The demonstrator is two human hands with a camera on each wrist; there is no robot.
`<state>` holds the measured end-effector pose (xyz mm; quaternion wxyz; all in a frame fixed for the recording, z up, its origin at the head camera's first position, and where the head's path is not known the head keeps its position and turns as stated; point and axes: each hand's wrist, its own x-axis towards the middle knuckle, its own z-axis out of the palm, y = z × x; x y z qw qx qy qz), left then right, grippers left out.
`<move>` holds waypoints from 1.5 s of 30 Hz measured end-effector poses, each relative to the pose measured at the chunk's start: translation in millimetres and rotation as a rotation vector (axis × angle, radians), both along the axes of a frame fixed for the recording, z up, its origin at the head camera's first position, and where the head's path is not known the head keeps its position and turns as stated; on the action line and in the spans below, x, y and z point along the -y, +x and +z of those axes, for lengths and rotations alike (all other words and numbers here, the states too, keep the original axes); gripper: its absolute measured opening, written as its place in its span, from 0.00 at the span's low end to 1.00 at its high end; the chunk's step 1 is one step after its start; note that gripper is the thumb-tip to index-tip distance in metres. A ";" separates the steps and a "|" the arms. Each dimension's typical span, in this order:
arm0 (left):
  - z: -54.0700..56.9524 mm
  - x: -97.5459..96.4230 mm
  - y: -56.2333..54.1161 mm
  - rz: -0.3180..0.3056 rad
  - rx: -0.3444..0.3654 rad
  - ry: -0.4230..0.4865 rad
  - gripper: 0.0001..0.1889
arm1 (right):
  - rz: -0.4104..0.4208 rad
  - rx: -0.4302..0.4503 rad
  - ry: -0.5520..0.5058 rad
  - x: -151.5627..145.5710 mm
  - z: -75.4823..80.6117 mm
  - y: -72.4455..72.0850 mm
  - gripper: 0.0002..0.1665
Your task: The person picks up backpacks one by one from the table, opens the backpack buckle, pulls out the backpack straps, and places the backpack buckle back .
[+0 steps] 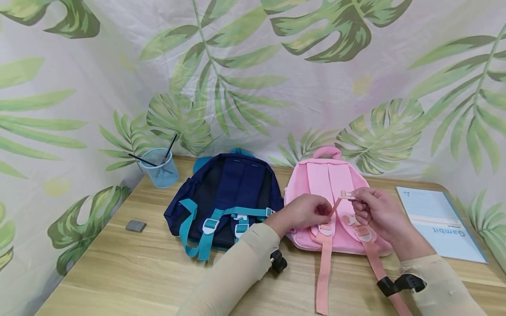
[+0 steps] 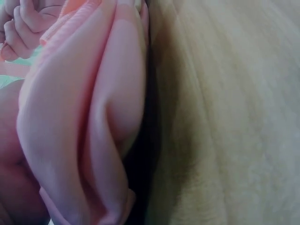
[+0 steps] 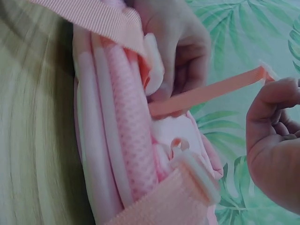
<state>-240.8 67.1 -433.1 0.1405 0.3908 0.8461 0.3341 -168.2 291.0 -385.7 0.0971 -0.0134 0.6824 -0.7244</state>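
A pink backpack [image 1: 318, 175] lies on the table with its shoulder straps facing up. My left hand [image 1: 306, 213] pinches the lower end of a narrow coral chest strap [image 3: 211, 96] beside the left shoulder strap. Above the bag my right hand [image 1: 375, 208] pinches the pale plastic buckle [image 1: 348, 195] at the strap's other end. Between the two hands the strap runs straight and taut. In the left wrist view the pink bag's side [image 2: 61, 112] covers most of the left hand's fingers. Wide coral webbing [image 1: 324, 272] hangs from the bag toward the table's front.
Left of the pink bag lies a navy backpack [image 1: 241, 180] with teal straps [image 1: 205, 243]. A blue mesh cup [image 1: 164, 175] with pens stands at the back left, and a grey eraser-like block [image 1: 136, 226] lies nearer. On the right is a notebook [image 1: 439, 219].
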 end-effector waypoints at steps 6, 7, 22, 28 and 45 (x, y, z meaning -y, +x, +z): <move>11.0 1.9 -1.0 -0.021 0.015 0.057 0.16 | -0.017 0.000 -0.005 -2.9 -0.6 0.6 0.22; 14.3 3.1 -0.6 -0.017 0.019 0.086 0.18 | -0.015 -0.002 -0.008 -3.1 -0.9 0.8 0.22; 51.4 5.2 4.1 -0.050 -0.086 0.291 0.14 | 0.109 -0.080 -0.022 1.1 -7.2 3.6 0.19; 51.8 9.0 1.4 -0.004 -0.043 0.312 0.13 | 0.157 -0.067 -0.146 -0.6 -6.3 4.1 0.22; 45.7 10.8 0.8 -0.002 -0.002 0.377 0.13 | 0.111 -0.046 -0.019 7.9 -12.3 3.5 0.16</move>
